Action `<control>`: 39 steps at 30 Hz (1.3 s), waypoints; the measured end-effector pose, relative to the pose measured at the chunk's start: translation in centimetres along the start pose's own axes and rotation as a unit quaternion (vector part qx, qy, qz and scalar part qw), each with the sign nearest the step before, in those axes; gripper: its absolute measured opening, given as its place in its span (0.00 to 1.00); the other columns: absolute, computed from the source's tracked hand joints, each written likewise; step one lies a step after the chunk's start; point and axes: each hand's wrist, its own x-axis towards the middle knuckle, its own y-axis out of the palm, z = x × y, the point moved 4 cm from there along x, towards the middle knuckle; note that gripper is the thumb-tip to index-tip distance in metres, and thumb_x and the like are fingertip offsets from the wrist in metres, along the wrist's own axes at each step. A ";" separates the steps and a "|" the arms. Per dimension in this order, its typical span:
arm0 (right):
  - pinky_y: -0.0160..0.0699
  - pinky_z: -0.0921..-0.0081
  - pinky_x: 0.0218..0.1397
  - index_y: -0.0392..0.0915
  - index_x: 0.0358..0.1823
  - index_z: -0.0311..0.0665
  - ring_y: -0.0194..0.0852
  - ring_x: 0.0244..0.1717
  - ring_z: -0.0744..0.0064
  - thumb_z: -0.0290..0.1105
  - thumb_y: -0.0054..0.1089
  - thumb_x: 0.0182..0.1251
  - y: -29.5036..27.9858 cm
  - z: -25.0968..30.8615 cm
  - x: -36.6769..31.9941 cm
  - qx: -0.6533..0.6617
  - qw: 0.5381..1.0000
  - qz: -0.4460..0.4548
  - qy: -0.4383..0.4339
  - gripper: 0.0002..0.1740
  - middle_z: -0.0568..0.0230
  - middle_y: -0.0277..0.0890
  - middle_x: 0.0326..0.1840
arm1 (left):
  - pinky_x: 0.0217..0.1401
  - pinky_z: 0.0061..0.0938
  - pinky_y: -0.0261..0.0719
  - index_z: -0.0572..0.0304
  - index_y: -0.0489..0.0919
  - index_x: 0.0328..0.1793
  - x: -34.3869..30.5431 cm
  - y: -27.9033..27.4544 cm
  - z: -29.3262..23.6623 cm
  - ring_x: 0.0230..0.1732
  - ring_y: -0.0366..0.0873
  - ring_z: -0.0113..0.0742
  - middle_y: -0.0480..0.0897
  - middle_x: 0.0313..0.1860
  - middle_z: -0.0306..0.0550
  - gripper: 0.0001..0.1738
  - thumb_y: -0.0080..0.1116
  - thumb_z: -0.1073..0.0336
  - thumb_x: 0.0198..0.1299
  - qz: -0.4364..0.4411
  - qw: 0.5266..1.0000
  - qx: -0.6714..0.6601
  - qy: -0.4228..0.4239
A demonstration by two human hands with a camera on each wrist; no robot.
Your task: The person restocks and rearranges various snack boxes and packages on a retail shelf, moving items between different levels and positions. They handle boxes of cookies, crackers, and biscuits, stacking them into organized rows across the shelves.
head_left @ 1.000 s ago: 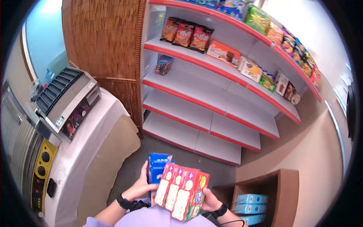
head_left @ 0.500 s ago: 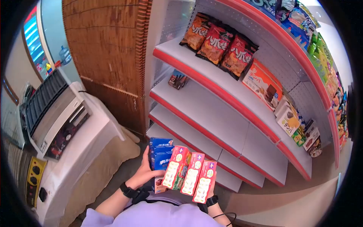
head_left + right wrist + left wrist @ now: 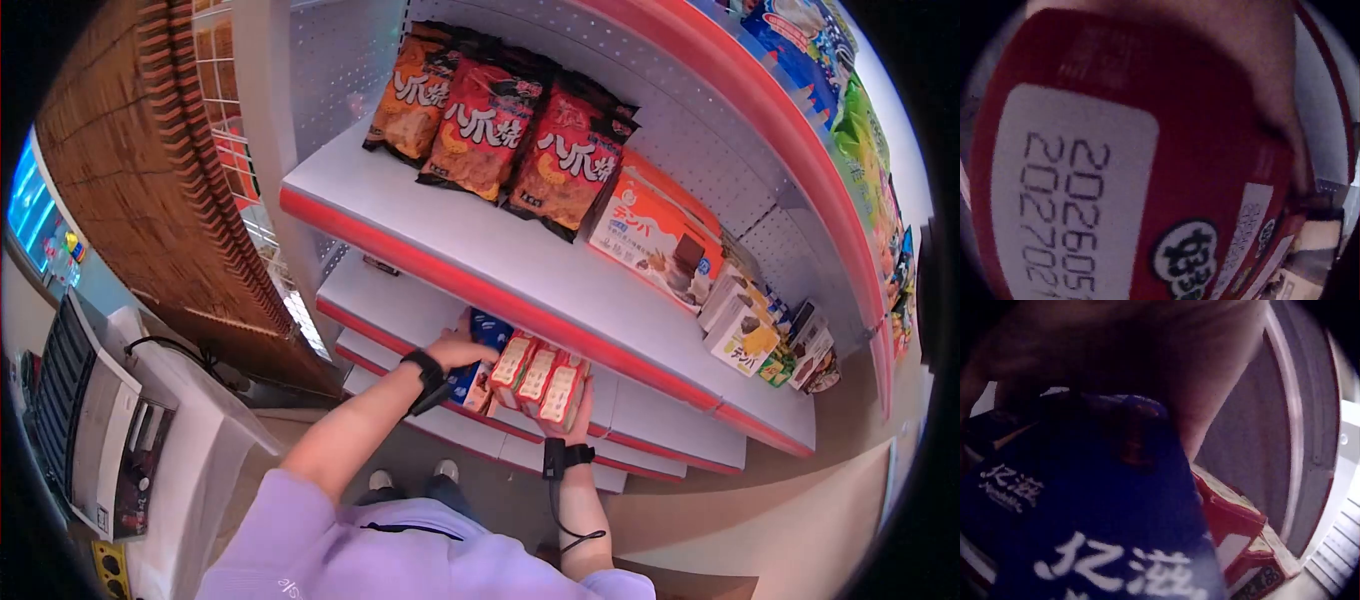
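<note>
Both arms reach forward, low in front of the shelving. My left hand (image 3: 462,352) grips a few blue snack boxes (image 3: 463,386), partly covered by the hand and by the shelf edge above; white lettering on one blue face fills much of the left wrist view. Right beside them, my right hand (image 3: 580,412) holds a row of three red boxes (image 3: 538,378) with pale label panels, its fingers along their outer side. In the right wrist view a red box (image 3: 1204,156) with a printed date lies close to the palm. The boxes overlap the lower shelf (image 3: 400,306).
Above the hands, a red-edged shelf (image 3: 430,240) carries several chip bags (image 3: 485,120), an orange box (image 3: 655,240) and pale boxes (image 3: 742,328). A small dark box (image 3: 380,265) sits on the shelf below. A woven screen (image 3: 120,180) and a draped counter with a grill machine (image 3: 95,420) stand left.
The person has come closer to the shelving. Both hands have moved forward and up from the body with the blue and red boxes, which are now at the lower shelf.
</note>
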 end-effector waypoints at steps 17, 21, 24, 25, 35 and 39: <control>0.69 0.55 0.64 0.70 0.62 0.42 0.73 0.57 0.59 0.45 0.61 0.64 -18.4 13.1 10.5 -0.131 0.986 -0.082 -0.061 0.28 0.61 0.75 0.57 | 0.53 0.31 0.77 0.62 0.70 0.65 -1.7 -5.6 -3.6 0.52 0.78 0.36 0.80 0.53 0.51 0.37 0.65 0.50 0.52 0.017 0.978 -0.207 -0.029; 0.68 0.56 0.64 0.69 0.63 0.41 0.74 0.57 0.58 0.44 0.63 0.62 -18.3 13.5 9.7 -0.274 0.941 -0.145 -0.140 0.30 0.62 0.74 0.58 | 0.52 0.49 0.80 0.54 0.49 0.76 -2.2 -5.3 2.9 0.58 0.76 0.45 0.71 0.64 0.48 0.51 0.61 0.41 0.54 0.019 0.957 -0.288 -0.026; 0.66 0.58 0.63 0.70 0.62 0.39 0.73 0.57 0.55 0.43 0.65 0.61 -8.9 13.4 5.6 -0.572 0.768 -0.205 -0.200 0.30 0.58 0.75 0.58 | 0.54 0.50 0.79 0.50 0.46 0.76 -4.1 -4.6 6.1 0.57 0.77 0.43 0.74 0.61 0.47 0.50 0.61 0.43 0.54 0.011 0.917 -0.398 -0.004; 0.65 0.59 0.63 0.72 0.60 0.37 0.72 0.58 0.54 0.43 0.65 0.60 -5.2 13.7 3.5 -0.724 0.633 -0.201 -0.187 0.29 0.54 0.75 0.57 | 0.55 0.49 0.79 0.50 0.50 0.74 -5.3 -4.3 6.5 0.57 0.77 0.41 0.75 0.60 0.46 0.47 0.62 0.45 0.55 0.002 0.904 -0.427 -0.020; 0.54 0.56 0.73 0.61 0.69 0.38 0.58 0.71 0.57 0.59 0.39 0.73 9.0 -13.8 -5.1 -0.013 0.942 -0.011 0.336 0.35 0.50 0.62 0.70 | 0.64 0.42 0.71 0.59 0.72 0.62 -10.6 -0.8 7.0 0.57 0.77 0.44 0.78 0.59 0.51 0.30 0.57 0.49 0.59 0.046 0.660 -0.747 0.071; 0.39 0.52 0.78 0.53 0.73 0.35 0.48 0.76 0.51 0.70 0.28 0.68 11.8 -18.8 -6.9 -0.052 0.929 0.090 0.355 0.48 0.44 0.54 0.74 | 0.64 0.42 0.71 0.60 0.73 0.62 -11.5 0.0 6.8 0.56 0.77 0.45 0.79 0.58 0.53 0.31 0.54 0.46 0.60 0.044 0.664 -0.745 0.057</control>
